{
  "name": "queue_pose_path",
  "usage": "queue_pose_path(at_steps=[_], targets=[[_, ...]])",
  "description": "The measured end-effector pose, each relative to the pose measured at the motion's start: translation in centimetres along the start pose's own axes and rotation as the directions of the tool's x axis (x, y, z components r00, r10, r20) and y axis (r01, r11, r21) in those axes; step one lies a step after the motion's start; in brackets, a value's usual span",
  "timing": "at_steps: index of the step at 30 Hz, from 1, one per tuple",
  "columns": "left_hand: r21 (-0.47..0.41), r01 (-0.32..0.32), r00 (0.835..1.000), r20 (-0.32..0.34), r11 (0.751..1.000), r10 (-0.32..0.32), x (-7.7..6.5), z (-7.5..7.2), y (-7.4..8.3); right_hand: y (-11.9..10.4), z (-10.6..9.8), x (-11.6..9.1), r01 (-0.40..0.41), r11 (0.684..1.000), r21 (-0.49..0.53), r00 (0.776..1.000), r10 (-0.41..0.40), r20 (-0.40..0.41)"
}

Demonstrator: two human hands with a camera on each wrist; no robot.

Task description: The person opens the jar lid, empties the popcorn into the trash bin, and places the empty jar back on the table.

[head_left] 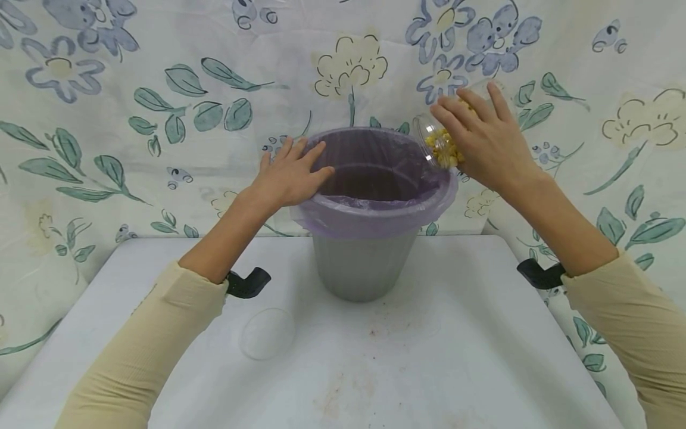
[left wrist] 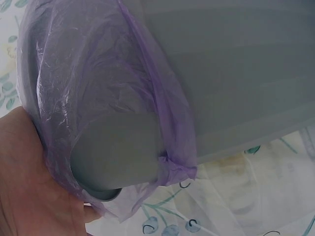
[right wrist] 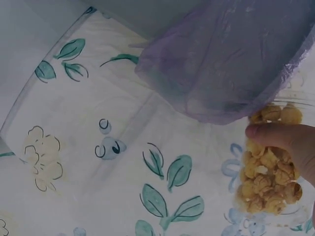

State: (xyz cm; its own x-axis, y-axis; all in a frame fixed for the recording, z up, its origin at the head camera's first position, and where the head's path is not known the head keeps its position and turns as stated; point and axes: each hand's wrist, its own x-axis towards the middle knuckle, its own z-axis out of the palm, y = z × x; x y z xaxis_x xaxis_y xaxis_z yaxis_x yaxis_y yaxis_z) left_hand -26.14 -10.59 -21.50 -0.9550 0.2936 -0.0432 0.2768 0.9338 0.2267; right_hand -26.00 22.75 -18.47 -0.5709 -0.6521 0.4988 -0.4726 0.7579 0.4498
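A grey bin [head_left: 356,268] lined with a translucent purple bag [head_left: 380,221] stands on the table. My left hand [head_left: 289,176] rests on the bin's left rim, fingers spread over the folded edge of the bag. With my right hand [head_left: 488,143] I grip a clear jar [head_left: 429,134] at the right rim. The jar is tipped over sideways, its mouth toward the bin's opening. Yellow-brown popcorn [right wrist: 270,172] fills much of it, and my thumb [right wrist: 275,132] lies across its side. The bottom of the bin's inside looks dark.
A thin, clear round lid [head_left: 267,333] lies flat on the white table [head_left: 471,345], left of centre. Brownish specks and smears [head_left: 348,387] mark the tabletop in front of the bin. A flower-patterned cloth [head_left: 177,137] hangs right behind.
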Motion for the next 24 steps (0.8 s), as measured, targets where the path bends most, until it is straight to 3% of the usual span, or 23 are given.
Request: queue_pose_path(at_steps=[12,24], targets=[[0.0,-0.006,1.0,0.001,1.0,0.006,-0.01,-0.01,-0.03,0.25,0.25,0.12,0.013,1.0,-0.011,0.999,-0.013,-0.03],[-0.002,-0.001,1.0,0.007,1.0,0.001,0.02,-0.03,-0.03,-0.06,-0.05,0.49,0.03,0.997,-0.072,1.0,-0.029,0.01]])
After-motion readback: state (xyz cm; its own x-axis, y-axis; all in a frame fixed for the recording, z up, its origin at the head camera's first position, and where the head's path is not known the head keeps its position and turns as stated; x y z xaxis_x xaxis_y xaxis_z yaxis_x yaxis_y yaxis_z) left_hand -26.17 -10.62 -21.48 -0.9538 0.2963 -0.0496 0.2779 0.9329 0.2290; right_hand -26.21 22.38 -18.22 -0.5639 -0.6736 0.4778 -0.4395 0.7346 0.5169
